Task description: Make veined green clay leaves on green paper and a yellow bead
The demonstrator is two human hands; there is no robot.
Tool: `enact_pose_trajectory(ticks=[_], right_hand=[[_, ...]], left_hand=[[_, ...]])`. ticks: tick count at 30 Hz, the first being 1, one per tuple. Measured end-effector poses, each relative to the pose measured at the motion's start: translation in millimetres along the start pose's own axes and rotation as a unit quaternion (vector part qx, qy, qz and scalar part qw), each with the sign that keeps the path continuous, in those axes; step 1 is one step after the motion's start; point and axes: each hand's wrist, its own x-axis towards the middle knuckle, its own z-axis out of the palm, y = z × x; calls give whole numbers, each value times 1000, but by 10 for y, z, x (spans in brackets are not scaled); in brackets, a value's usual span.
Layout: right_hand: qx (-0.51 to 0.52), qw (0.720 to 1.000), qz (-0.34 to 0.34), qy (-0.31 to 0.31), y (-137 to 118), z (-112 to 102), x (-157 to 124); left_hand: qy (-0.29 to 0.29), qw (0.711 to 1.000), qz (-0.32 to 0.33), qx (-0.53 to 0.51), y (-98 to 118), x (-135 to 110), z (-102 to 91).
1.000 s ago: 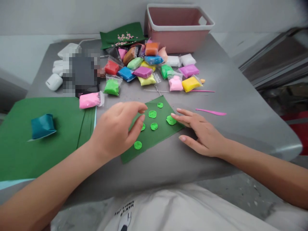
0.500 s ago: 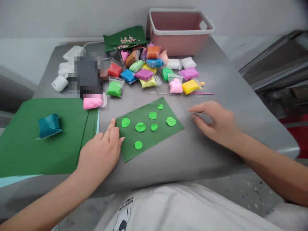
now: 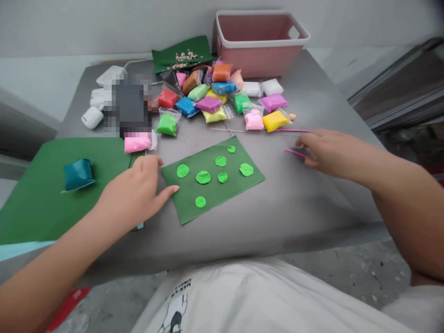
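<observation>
A dark green card lies in front of me with several flat, bright green clay discs on it, some creased with lines. My left hand is at its left side, thumb stretched onto the card edge and fingers bent just beyond the corner. To the right of the card, my right hand pinches a thin pink clay tool; its small rounded tip points left and the rest is hidden in the hand. A second pink stick and a thin metal rod lie just beyond.
Several bags of coloured clay are heaped behind the card. At the back stand a pink basket and a green sheet with pink blossoms. Larger green sheets with a teal packet lie left, near a white earphone case.
My right hand has moved right and slightly up, and the pink tool in its fingers now shows clearly. My left hand has shifted left, its index finger drawn back and its thumb extended.
</observation>
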Motion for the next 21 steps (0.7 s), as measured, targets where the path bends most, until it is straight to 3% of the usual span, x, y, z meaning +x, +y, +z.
enact_pose_trajectory(ticks=[4, 8, 17, 21], right_hand=[[-5, 999, 27, -26, 43, -58, 60], [0, 997, 46, -59, 52, -106, 145], [-7, 994, 31, -105, 57, -234, 238], [43, 999, 5, -21, 45, -306, 178]], left_hand=[[-97, 988, -75, -92, -136, 217, -85], [-175, 968, -94, -156, -170, 431, -182], [-163, 975, -29, -148, -234, 542, -181], [-120, 975, -35, -184, -264, 568, -190]])
